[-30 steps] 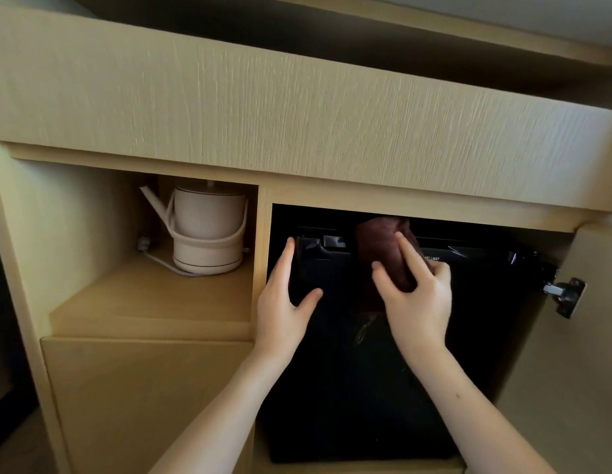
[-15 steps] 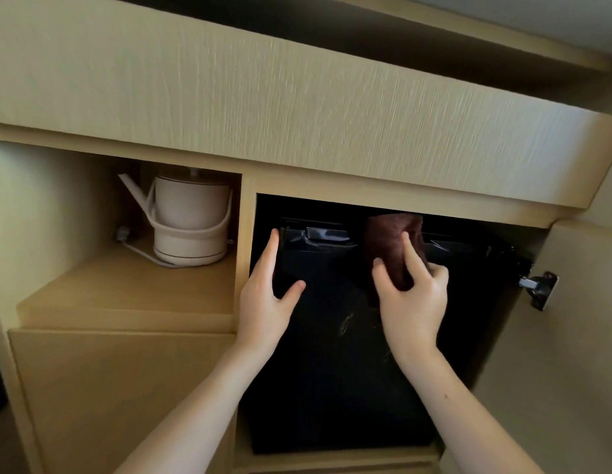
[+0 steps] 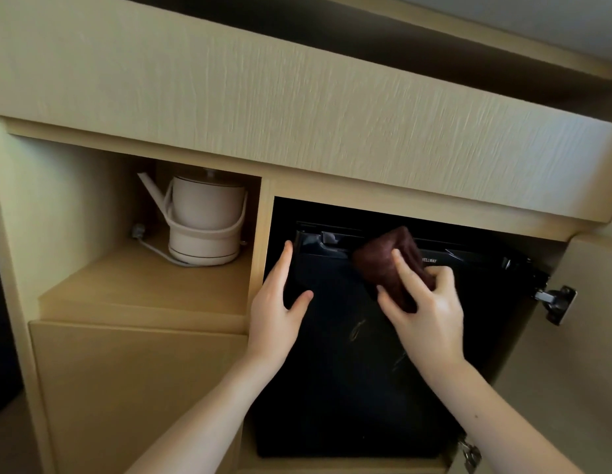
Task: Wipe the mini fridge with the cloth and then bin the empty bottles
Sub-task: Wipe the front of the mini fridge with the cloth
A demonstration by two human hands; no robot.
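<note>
A black mini fridge [image 3: 349, 388] stands inside a wooden cabinet bay, its door closed. A dark maroon cloth [image 3: 383, 265] is pressed against the upper part of the fridge door, just below its top edge. My right hand [image 3: 427, 313] grips the cloth, fingers spread over it. My left hand [image 3: 277, 302] lies flat on the fridge door's upper left corner, fingers apart, holding nothing. No bottles are in view.
A cream electric kettle [image 3: 205, 220] with a cord sits on a wooden shelf [image 3: 143, 289] to the left. The cabinet door [image 3: 578, 388] hangs open at the right, with metal hinges [image 3: 554, 302]. A wide wooden panel [image 3: 297, 107] overhangs above.
My right hand has slid the cloth slightly right and down along the fridge's top edge. My left hand stays on the upper left corner. The view has shifted.
</note>
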